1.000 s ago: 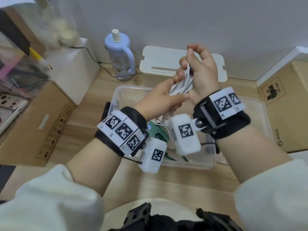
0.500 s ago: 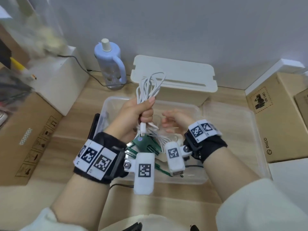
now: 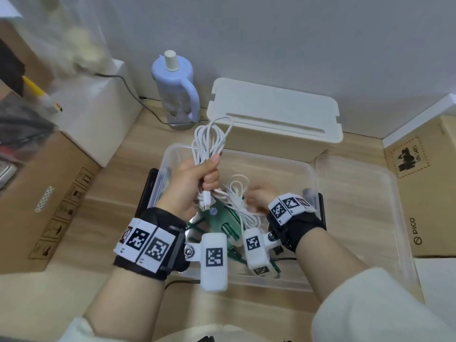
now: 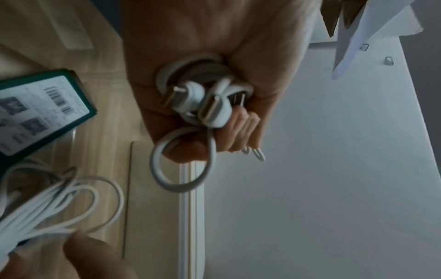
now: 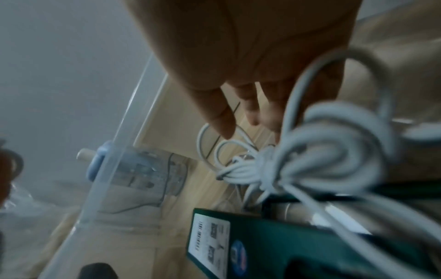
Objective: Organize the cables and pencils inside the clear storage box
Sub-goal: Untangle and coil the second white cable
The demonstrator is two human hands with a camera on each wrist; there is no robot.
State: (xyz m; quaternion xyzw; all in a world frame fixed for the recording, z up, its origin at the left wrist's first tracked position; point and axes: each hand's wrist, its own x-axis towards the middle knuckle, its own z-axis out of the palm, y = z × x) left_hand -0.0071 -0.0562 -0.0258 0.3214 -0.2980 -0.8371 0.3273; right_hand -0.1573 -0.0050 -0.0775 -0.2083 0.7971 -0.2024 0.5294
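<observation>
Gripping a looped white cable bundle (image 3: 209, 141), our left hand (image 3: 195, 180) has its fingers curled tight round the middle, loops standing up above the fist and two plug ends (image 4: 190, 100) poking out below it. We hold it above the clear storage box (image 3: 306, 174), over its left half. Left of us sit a cardboard box (image 3: 49, 193) and a white box (image 3: 98, 119) on the wooden table (image 3: 111, 206), with a pale blue bottle (image 3: 175, 87) near the wall.

Inside the clear storage box we see a green packet (image 3: 223, 220) with a barcode label, lying on the bottom, and green pencils (image 3: 237, 255) partly hidden under our wrist cameras. A second white cable (image 3: 237, 196), knotted round its own middle, lies in the box on the green packet.

Our right hand (image 3: 259, 196) is down in the box at that second cable. From the right wrist view its fingers (image 5: 222, 113) point fairly straight, and we cannot tell whether they hold the cable or only touch it.

Behind the box stands a cream lidded container (image 3: 274, 119). To the right a clear lid (image 3: 365, 206) lies flat beside the box, and further right another cardboard carton (image 3: 424, 188).
</observation>
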